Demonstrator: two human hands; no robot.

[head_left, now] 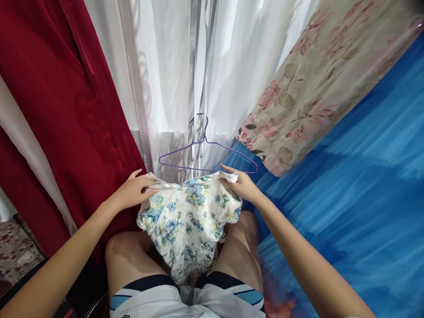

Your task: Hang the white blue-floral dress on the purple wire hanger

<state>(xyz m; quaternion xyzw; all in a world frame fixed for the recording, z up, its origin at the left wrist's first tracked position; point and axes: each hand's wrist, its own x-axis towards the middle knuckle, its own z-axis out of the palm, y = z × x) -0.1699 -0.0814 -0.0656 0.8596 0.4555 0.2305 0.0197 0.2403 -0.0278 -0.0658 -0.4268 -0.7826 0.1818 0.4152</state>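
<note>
A white floral garment (188, 221) with blue and yellow flowers hangs spread between my two hands, above my lap. My left hand (137, 190) pinches its upper left corner. At the upper right corner my right hand (240, 183) grips the cloth, its fingers partly hidden by the fabric. Just beyond the garment's top edge, a purple hanger (207, 142) hangs by its hook, its right end close to my right hand. The exact cut of the garment is not clear from this angle.
White sheer curtains (165, 66) hang ahead, with grey straps (198, 53) down the middle. Red cloth (76, 110) drapes on the left. Flower-print cloth (291, 101) and blue fabric (357, 185) hang on the right. My bare knees frame the garment.
</note>
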